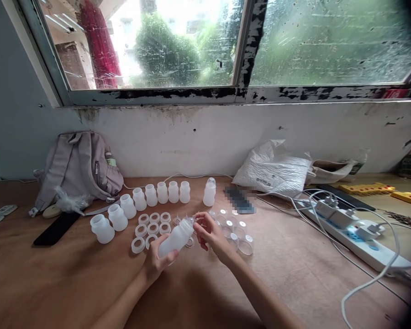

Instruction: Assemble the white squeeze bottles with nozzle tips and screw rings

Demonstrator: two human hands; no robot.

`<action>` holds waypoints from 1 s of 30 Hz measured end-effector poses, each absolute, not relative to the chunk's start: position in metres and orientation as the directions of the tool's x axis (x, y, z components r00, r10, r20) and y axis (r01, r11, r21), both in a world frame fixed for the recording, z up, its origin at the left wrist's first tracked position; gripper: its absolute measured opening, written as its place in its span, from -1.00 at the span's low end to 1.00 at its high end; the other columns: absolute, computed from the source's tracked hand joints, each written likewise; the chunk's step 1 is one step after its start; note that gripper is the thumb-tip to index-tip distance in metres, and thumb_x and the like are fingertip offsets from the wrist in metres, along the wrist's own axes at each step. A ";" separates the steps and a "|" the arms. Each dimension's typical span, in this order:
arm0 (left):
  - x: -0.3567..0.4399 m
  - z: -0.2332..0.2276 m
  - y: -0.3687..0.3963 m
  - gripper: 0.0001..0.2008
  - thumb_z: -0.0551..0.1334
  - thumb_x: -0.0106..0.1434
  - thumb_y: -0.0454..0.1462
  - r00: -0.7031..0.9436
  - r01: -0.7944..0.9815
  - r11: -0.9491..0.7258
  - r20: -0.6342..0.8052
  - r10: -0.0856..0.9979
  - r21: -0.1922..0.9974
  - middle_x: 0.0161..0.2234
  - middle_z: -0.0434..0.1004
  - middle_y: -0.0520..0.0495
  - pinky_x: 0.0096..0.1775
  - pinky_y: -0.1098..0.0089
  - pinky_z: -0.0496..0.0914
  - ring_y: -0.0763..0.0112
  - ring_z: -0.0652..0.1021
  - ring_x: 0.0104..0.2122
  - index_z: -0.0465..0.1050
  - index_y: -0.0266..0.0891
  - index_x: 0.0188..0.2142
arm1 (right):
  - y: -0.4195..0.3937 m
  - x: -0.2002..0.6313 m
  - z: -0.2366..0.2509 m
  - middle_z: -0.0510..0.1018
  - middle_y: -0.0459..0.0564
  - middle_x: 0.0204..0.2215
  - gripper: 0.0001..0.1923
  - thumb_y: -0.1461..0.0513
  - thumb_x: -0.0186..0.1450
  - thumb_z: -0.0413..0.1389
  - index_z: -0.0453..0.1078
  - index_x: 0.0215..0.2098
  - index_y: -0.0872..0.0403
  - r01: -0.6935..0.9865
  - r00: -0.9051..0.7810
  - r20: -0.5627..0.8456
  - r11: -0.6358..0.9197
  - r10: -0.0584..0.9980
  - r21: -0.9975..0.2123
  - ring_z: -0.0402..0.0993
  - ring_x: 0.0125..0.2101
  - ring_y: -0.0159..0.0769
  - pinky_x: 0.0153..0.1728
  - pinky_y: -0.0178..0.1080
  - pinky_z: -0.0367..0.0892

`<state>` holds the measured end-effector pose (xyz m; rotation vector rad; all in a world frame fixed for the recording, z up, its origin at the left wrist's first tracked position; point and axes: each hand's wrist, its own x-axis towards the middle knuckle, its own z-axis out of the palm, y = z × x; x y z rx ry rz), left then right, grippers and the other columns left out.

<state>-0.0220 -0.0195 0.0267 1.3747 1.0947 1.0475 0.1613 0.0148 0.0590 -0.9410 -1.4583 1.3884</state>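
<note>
My left hand [159, 260] is wrapped round a frosted white baby bottle [174, 238], tilted with its mouth up and to the right. At that mouth sits a clear teat [189, 220], and the bent fingers of my right hand [208, 230] close on its tip. Their exact hold is partly hidden. Left of the bottle lie several white screw rings [153, 228] in rows. Just behind and below the bottle neck are a few more clear teats [176, 220], partly covered. Several clear caps [245, 246] stand beside my right hand.
Several open frosted bottles [150, 195] curve along the back left. One capped bottle [209, 193] stands behind. A grey backpack [78, 164], black phone [56, 228], silver bag [272, 169], blurred dark item [240, 200] and white power strip [363, 242] with loose cables surround the work area.
</note>
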 end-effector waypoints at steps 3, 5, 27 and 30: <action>-0.021 0.025 -0.018 -0.75 0.21 -0.02 -0.21 0.223 0.229 -0.223 0.173 0.959 0.948 -0.52 0.31 0.01 -0.51 0.48 0.21 0.48 0.30 -0.54 0.35 -0.30 -0.34 | 0.015 0.160 0.058 0.25 -0.21 -0.59 -0.67 0.03 0.09 0.09 0.20 -0.28 0.05 0.046 -0.303 0.030 0.047 0.953 -0.998 0.13 -0.72 -0.53 -0.81 -0.45 0.03; -0.021 0.021 -0.017 -0.71 0.19 0.00 -0.17 0.259 0.232 -0.211 0.148 0.954 0.950 -0.52 0.32 0.01 -0.58 0.51 0.20 0.51 0.29 -0.57 0.34 -0.30 -0.30 | 0.014 0.161 0.061 0.32 -0.16 -0.56 -0.71 0.10 0.07 0.12 0.27 -0.29 0.06 0.030 -0.329 0.050 0.064 0.943 -0.997 0.23 -0.65 -0.48 -0.71 -0.41 0.15; -0.021 0.013 -0.012 -0.53 0.00 0.13 0.03 0.370 -0.327 0.261 -0.131 0.920 0.908 -0.55 0.41 -0.04 -0.72 0.55 -0.04 0.68 0.17 -0.78 0.32 -0.35 -0.23 | 0.033 0.176 0.049 0.46 -0.06 -0.47 -0.81 0.13 0.11 0.13 0.40 -0.37 0.09 -0.158 0.030 0.280 0.281 0.960 -0.947 0.33 -0.45 -0.38 -0.42 -0.34 0.24; -0.023 0.017 -0.008 -0.55 -0.03 0.17 0.01 0.255 -0.463 0.242 -0.133 0.958 0.853 -0.47 0.43 -0.06 -0.70 0.54 0.01 0.61 0.28 -0.72 0.31 -0.32 -0.22 | 0.029 0.174 0.049 0.35 -0.13 -0.64 -0.80 0.11 0.14 0.10 0.35 -0.45 0.10 -0.018 0.014 0.316 0.316 0.949 -0.948 0.25 -0.60 -0.44 -0.56 -0.37 0.18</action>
